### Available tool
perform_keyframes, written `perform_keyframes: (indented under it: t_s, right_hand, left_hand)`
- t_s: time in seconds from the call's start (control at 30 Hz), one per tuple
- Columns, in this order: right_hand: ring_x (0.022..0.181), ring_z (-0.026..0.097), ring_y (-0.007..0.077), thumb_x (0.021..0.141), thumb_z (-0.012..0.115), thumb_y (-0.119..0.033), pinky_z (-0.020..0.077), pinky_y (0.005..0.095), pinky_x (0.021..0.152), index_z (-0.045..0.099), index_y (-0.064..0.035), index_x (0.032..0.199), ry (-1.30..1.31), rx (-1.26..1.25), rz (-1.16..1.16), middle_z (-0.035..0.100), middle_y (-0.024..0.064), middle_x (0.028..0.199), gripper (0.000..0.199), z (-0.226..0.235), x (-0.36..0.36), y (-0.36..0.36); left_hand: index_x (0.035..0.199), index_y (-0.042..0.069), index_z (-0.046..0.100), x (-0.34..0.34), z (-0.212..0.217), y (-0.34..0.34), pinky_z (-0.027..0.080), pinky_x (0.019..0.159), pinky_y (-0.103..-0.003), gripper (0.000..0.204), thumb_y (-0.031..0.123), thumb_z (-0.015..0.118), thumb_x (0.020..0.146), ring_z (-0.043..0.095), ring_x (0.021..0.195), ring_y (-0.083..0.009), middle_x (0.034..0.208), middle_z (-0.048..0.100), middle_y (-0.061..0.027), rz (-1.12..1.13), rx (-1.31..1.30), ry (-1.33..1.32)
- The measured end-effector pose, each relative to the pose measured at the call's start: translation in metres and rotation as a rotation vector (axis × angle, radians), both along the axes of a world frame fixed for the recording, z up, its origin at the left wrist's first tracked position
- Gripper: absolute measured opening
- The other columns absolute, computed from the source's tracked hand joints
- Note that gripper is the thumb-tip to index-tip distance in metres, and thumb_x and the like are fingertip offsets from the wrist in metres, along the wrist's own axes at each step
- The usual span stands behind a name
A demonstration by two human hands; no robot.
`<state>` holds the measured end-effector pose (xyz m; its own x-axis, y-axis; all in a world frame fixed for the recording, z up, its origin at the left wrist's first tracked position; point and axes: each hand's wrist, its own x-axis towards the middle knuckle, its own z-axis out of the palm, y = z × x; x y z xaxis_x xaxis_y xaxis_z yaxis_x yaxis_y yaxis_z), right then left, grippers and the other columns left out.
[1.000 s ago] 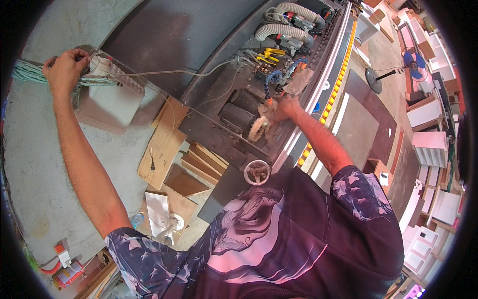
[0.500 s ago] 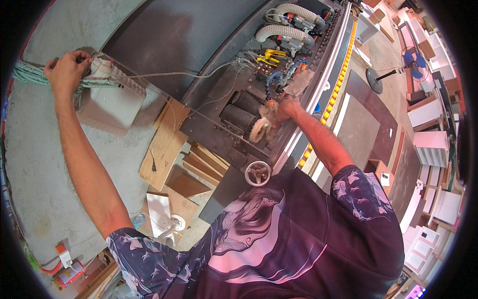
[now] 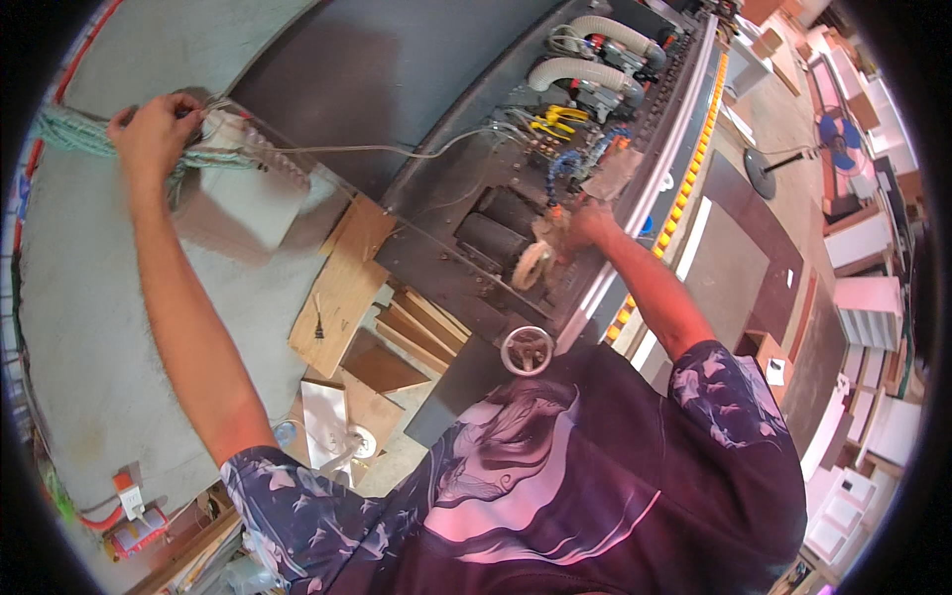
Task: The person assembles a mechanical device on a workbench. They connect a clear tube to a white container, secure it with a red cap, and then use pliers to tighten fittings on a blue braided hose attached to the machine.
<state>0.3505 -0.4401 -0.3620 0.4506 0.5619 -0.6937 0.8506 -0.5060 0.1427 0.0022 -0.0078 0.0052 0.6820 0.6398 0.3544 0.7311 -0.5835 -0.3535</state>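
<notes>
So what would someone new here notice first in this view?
Probably the long row of bright yellow pieces along the right edge of the dark machine. Next, perhaps, the two pale ribbed hoses at its far end. At far left, the left hand is by a pale green cord bundle.

We see mint-green on the bundled cord (image 3: 74, 134) and off-white on the plastic container (image 3: 248, 213). The ribbed hoses (image 3: 585, 73) are cream, the pliers (image 3: 560, 121) bright yellow, the two motors (image 3: 486, 236) black, and the round wheel (image 3: 532, 266) a dusty tan. We note blue on the segmented hose (image 3: 552, 178), yellow dots repeating along the roller strip (image 3: 689, 190), and blue fan blades (image 3: 839, 141). Our shirt (image 3: 595, 466) is dark purple-black with pink-and-white swirls; our sleeves (image 3: 297, 506) carry pale leaf-like shapes on dark navy. The wooden board (image 3: 337, 278) is light honey-brown.
</notes>
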Motion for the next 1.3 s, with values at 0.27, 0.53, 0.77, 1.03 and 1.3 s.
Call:
perform_keyframes:
  t_s: [0.27, 0.53, 0.77, 1.03, 1.3]
  right_hand:
    - [0.151, 0.037, 0.0387, 0.057, 0.088, -0.077, 0.0273, 0.0623, 0.120, 0.067, -0.0047, 0.141, -0.016, 0.003, -0.043, 0.050, 0.0177, 0.160, 0.113, -0.020, 0.005, -0.004]
    - [0.151, 0.038, 0.0380, 0.054, 0.090, -0.076, 0.0310, 0.0609, 0.119, 0.066, -0.0005, 0.140, 0.027, -0.073, -0.008, 0.051, 0.0174, 0.158, 0.117, 0.009, -0.005, 0.006]
    - [0.149, 0.040, 0.0413, 0.058, 0.084, -0.080, 0.0316, 0.0577, 0.121, 0.071, -0.0013, 0.135, 0.014, -0.025, 0.046, 0.046, 0.0181, 0.162, 0.111, 0.003, 0.001, 0.003]
    - [0.146, 0.044, 0.0380, 0.058, 0.086, -0.078, 0.0345, 0.0550, 0.119, 0.073, -0.0096, 0.135, 0.075, -0.123, 0.079, 0.056, 0.0150, 0.155, 0.103, -0.020, 0.008, 0.005]
    - [0.116, 0.068, 0.0392, 0.067, 0.086, -0.065, 0.0541, 0.0490, 0.100, 0.080, -0.0024, 0.112, 0.044, 0.031, 0.185, 0.072, 0.0199, 0.127, 0.078, -0.015, 0.038, -0.001]
  left_hand:
    - [0.095, 0.025, 0.083, 0.009, -0.001, 0.002, 0.031, 0.111, -0.050, 0.016, 0.038, 0.074, 0.091, 0.071, 0.086, -0.0226, 0.082, 0.078, -0.0017, -0.107, 0.026, -0.040]
    - [0.097, 0.024, 0.083, -0.001, 0.004, -0.008, 0.029, 0.113, -0.049, 0.017, 0.038, 0.076, 0.091, 0.072, 0.083, -0.0228, 0.081, 0.078, -0.0027, -0.030, -0.012, -0.043]
    - [0.097, 0.022, 0.083, 0.001, 0.005, -0.008, 0.029, 0.113, -0.049, 0.018, 0.038, 0.076, 0.091, 0.071, 0.087, -0.0213, 0.085, 0.079, -0.0021, -0.045, -0.008, -0.048]
    - [0.094, 0.025, 0.083, 0.000, 0.000, -0.007, 0.029, 0.113, -0.047, 0.013, 0.035, 0.077, 0.090, 0.071, 0.083, -0.0195, 0.078, 0.078, -0.0006, -0.049, -0.008, -0.089]
    - [0.096, 0.026, 0.083, 0.011, 0.001, -0.005, 0.030, 0.112, -0.048, 0.015, 0.037, 0.075, 0.091, 0.073, 0.088, -0.0217, 0.084, 0.079, -0.0014, -0.091, 0.027, -0.075]
